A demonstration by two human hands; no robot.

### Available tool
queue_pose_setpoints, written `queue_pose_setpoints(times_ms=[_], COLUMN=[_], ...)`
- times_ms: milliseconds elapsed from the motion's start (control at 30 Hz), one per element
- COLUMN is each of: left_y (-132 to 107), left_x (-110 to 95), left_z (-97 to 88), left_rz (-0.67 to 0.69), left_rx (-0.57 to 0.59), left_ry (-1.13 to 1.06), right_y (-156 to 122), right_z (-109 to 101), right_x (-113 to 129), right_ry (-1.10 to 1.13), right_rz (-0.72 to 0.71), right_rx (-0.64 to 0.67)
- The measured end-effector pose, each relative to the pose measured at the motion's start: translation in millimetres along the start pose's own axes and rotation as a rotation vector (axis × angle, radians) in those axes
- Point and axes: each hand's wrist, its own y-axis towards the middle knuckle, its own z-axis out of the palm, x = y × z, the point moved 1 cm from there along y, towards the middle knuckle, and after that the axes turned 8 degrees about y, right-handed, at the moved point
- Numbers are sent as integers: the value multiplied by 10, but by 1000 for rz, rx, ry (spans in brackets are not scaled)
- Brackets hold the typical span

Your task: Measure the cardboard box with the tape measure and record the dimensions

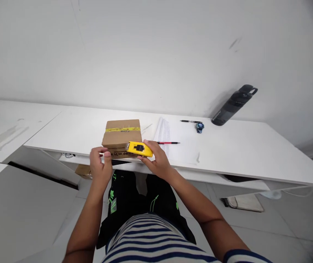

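A small brown cardboard box (121,132) sealed with yellow tape sits at the near edge of the white table (227,149). My right hand (158,160) is wrapped round a yellow utility knife (139,148), held level against the box's near right corner. My left hand (99,165) has its fingers curled against the near left side of the box, steadying it.
A red pen (168,143) lies on a sheet of paper (178,140) right of the box. Farther back are a black pen (189,121), a small blue object (199,126) and a black bottle (233,105) leaning against the wall. Another white table (5,128) adjoins at left.
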Motion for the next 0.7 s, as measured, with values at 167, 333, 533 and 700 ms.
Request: queue_pose_setpoints(times_ms=[167, 333, 533, 700], left_y=[153, 455, 1058, 1246], left_x=[-577, -576, -103, 236], left_z=[-139, -200, -250, -134], left_rz=[-103, -183, -327, -450], left_rx=[585, 685, 409, 501], left_ry=[-322, -362, -359, -304], right_y=[131, 317, 629, 842], right_z=[-34, -220, -642, -748], right_x=[54, 41, -398, -703], right_ry=[-2, -2, -97, -155], right_rz=[-51, -56, 158, 282], right_rx=[224, 301, 349, 483])
